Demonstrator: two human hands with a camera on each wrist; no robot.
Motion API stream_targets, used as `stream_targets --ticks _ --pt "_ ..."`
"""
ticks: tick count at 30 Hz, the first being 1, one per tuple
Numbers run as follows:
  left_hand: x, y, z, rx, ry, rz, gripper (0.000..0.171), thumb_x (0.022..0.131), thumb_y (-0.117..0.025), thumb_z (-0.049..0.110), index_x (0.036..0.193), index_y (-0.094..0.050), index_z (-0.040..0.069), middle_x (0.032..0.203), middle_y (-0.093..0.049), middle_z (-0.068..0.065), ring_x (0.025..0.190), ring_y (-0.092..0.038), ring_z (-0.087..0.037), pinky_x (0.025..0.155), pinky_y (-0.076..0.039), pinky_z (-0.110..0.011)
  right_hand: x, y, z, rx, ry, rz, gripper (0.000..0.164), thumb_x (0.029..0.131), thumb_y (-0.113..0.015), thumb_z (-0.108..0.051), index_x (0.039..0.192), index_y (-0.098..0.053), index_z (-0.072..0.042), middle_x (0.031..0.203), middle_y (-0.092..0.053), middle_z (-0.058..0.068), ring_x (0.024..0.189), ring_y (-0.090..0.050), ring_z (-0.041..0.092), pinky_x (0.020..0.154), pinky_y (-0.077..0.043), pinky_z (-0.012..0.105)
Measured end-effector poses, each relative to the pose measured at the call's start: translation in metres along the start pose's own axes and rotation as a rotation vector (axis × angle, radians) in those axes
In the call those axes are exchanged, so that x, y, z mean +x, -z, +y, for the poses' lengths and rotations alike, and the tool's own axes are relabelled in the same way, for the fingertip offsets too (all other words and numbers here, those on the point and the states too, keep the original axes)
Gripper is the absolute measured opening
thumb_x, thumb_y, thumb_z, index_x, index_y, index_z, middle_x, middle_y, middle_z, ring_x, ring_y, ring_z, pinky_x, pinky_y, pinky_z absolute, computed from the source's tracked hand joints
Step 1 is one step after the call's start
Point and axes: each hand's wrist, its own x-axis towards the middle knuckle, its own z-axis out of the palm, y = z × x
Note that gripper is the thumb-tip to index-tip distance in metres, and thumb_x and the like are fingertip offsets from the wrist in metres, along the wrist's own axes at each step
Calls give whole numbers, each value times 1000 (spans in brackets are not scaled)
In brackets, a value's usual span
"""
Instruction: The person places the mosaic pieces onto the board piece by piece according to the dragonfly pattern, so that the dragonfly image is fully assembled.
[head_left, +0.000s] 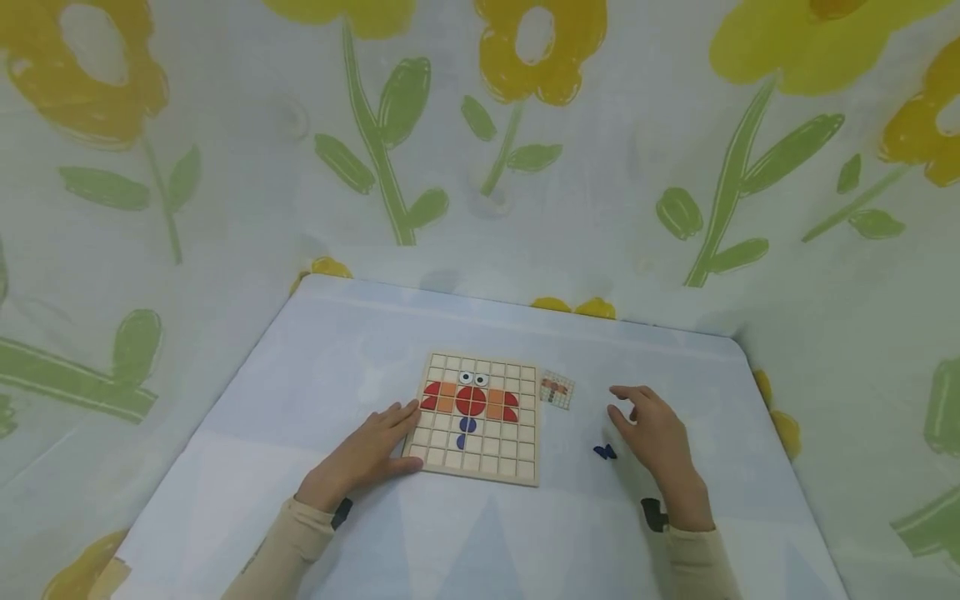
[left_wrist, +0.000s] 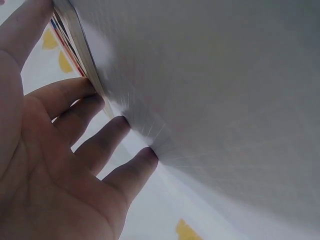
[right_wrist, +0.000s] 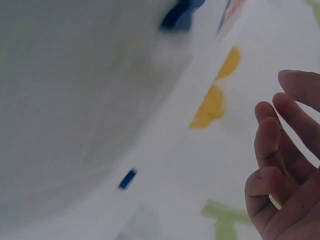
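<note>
A square wooden grid board [head_left: 517,467] lies on the table, with red, orange and blue pieces and two eye pieces set out as a figure. My left hand [head_left: 375,446] rests at its left side, fingertips touching the edge and thumb by the near-left corner. The left wrist view shows these fingers [left_wrist: 102,150] fairly straight against the board's rim. Right of the board, my right hand [head_left: 660,433] hovers with fingers loosely bent, thumb and index apart, holding nothing visible. Small dark blue pieces [head_left: 604,452] lie just left of it; they are blurred in the right wrist view.
A small pattern card [head_left: 557,389] with a similar figure lies against the board's right edge. The pale table [head_left: 360,333] ends at a flower-printed cloth wall [head_left: 585,233] behind and at both sides. A small dark blue block [right_wrist: 127,178] shows in the right wrist view.
</note>
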Motion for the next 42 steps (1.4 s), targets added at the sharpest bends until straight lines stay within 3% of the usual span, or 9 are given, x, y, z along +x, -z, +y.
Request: stream_targets --ticks 7,14,24,34,42 --pt "-1 -1 2 7 21 -11 87 89 -76 46 156 -38 5 165 -31 -8 151 -25 -35 122 -23 -54 -3 6 39 1 -56 9 37 92 -74 -17 126 -69 -5 118 -65 21 87 -65 33 57 -55 44" --pt "-2 -1 3 15 20 -10 87 89 -76 46 156 -37 5 165 -30 -8 151 -25 -35 122 -24 -54 0 7 63 -52 -175 -118 46 92 -70 -19 134 -60 0 128 -59 27 115 -56 47 84 -53 62" --pt "-3 3 1 6 9 -29 87 91 -74 47 157 -36 5 166 -28 -8 152 -24 -35 122 -23 -54 2 7 67 -67 -271 -266 47 93 -69 -22 132 -59 3 130 -58 29 115 -57 48 85 -54 60" --pt "-1 5 4 15 20 -39 87 91 -73 48 157 -36 6 166 -28 -6 152 -23 -33 123 -22 -53 2 13 76 -74 -345 -331 32 96 -67 -26 116 -71 -2 120 -66 26 100 -65 45 69 -55 54" --pt "1 6 5 26 18 -40 86 91 -74 47 157 -37 5 165 -29 -8 152 -25 -34 122 -24 -55 2 11 74 -60 -332 -322 25 95 -68 -21 111 -73 -3 116 -69 25 101 -65 45 74 -55 57"
